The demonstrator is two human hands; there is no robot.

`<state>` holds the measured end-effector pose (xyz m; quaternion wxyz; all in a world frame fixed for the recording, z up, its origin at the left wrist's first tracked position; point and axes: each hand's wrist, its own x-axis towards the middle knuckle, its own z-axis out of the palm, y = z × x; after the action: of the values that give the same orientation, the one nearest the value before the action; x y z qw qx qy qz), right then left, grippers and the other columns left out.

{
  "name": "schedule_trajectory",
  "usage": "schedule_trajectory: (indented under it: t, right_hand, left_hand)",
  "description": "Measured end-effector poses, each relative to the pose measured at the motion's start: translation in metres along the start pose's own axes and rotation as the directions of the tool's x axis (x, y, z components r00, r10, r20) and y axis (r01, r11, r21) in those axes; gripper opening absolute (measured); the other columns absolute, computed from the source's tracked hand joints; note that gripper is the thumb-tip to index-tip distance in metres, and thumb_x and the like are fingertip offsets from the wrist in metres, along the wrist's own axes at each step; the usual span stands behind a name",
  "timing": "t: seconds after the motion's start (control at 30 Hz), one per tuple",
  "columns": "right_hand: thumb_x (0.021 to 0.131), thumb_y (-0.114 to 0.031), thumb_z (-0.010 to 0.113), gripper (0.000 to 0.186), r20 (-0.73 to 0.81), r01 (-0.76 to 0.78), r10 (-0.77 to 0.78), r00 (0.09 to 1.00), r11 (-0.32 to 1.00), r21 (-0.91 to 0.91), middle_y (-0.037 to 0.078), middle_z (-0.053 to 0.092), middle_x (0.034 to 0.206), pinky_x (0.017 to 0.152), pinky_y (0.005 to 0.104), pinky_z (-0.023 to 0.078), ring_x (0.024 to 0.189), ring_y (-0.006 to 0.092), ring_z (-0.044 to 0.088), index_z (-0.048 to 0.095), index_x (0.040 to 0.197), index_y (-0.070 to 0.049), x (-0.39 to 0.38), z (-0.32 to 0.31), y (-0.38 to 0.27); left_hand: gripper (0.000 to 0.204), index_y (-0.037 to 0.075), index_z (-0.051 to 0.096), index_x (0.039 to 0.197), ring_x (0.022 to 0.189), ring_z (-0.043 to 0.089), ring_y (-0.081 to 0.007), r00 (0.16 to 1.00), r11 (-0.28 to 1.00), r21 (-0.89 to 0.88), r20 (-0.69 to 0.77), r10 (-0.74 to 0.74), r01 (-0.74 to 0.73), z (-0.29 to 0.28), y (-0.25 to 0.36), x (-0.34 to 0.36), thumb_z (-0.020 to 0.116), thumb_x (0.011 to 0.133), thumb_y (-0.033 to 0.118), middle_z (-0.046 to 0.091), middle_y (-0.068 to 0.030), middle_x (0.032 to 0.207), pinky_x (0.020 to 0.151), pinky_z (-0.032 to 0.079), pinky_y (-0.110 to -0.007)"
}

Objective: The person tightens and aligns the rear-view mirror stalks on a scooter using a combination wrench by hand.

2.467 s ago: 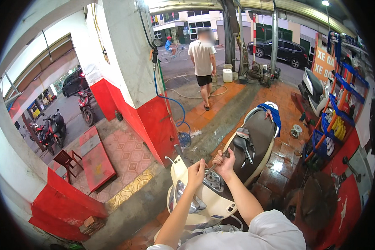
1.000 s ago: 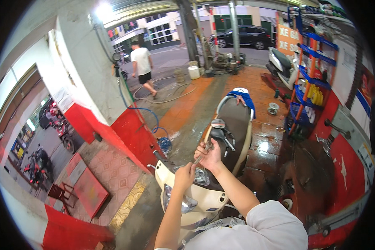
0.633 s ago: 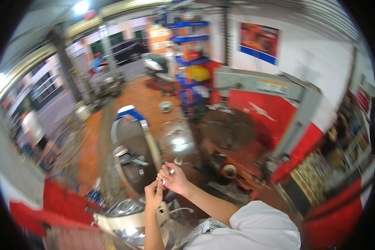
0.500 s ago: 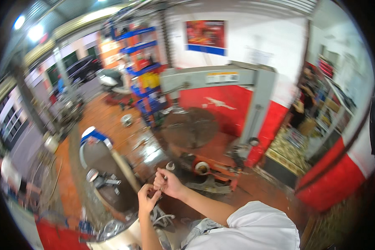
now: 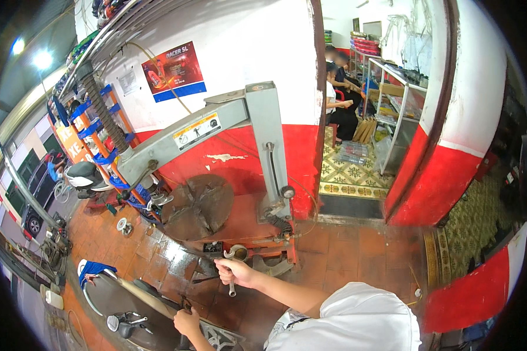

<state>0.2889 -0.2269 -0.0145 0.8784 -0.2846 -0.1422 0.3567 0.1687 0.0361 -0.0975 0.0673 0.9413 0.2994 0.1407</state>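
My right hand (image 5: 233, 272) is closed around a metal wrench (image 5: 232, 291), whose jaw end stands up above my fist. Lower and to the left, my left hand (image 5: 187, 322) is closed at the side of a motorbike, with a slim dark piece showing above its fingers; I cannot make out what it is. Beside that hand stretches the motorbike's long brown seat (image 5: 107, 293). A dark part with a round pale face (image 5: 115, 322) lies on the seat, and a blue cloth (image 5: 93, 269) is draped at its far end.
Ahead stands a grey-armed tyre changer (image 5: 264, 146) with a round turntable (image 5: 200, 207). A metal hub (image 5: 123, 226) sits on the tiled floor. To the right, a doorway leads to shelves (image 5: 405, 88) and seated people (image 5: 344, 105). Another motorbike (image 5: 88, 177) is parked at far left.
My hands, close together before, are now apart. The left has moved down and left to the motorbike's side; the right holds the wrench in plain sight. The view has swung right.
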Motion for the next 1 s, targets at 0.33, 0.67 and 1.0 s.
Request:
schedule_trajectory:
  t: [0.33, 0.67, 1.0]
  right_hand:
    - [0.106, -0.030, 0.046, 0.046, 0.073, -0.196, 0.197, 0.978, 0.980, -0.023, -0.007, 0.027, 0.052, 0.049, 0.0269, 0.022, 0.046, 0.0081, 0.023, 0.036, 0.063, -0.016, -0.004, -0.042, -0.026]
    - [0.104, -0.026, 0.051, 0.044, -0.006, -0.080, 0.080, 0.997, 0.992, -0.095, -0.007, 0.033, 0.055, 0.047, 0.0263, 0.020, 0.047, 0.0062, 0.026, 0.040, 0.063, -0.016, -0.080, -0.081, -0.067]
    - [0.106, -0.030, 0.047, 0.041, -0.070, -0.076, 0.079, 0.994, 0.996, 0.043, -0.007, 0.030, 0.055, 0.049, 0.0264, 0.023, 0.047, 0.0076, 0.027, 0.039, 0.067, -0.017, -0.101, -0.112, -0.103]
  left_hand:
    - [0.027, 0.005, 0.072, 0.072, 0.072, 0.068, -0.0370, 0.992, 0.995, 0.062, -0.106, -0.072, 0.079, -0.004, 0.023, -0.001, 0.074, 0.075, 0.031, 0.069, -0.0177, 0.074, 0.067, 0.055, -0.048]
    - [0.050, 0.008, 0.077, 0.095, 0.086, 0.072, -0.0359, 0.967, 0.954, 0.273, 0.184, -0.176, 0.122, -0.047, 0.062, -0.007, 0.071, 0.078, 0.055, 0.074, -0.0158, 0.091, 0.074, 0.057, -0.048]
    - [0.050, 0.004, 0.071, 0.101, 0.100, 0.068, -0.0354, 0.940, 0.914, 0.342, 0.178, -0.291, 0.219, -0.022, 0.029, -0.009, 0.072, 0.079, 0.049, 0.071, -0.0174, 0.103, 0.085, 0.055, -0.046]
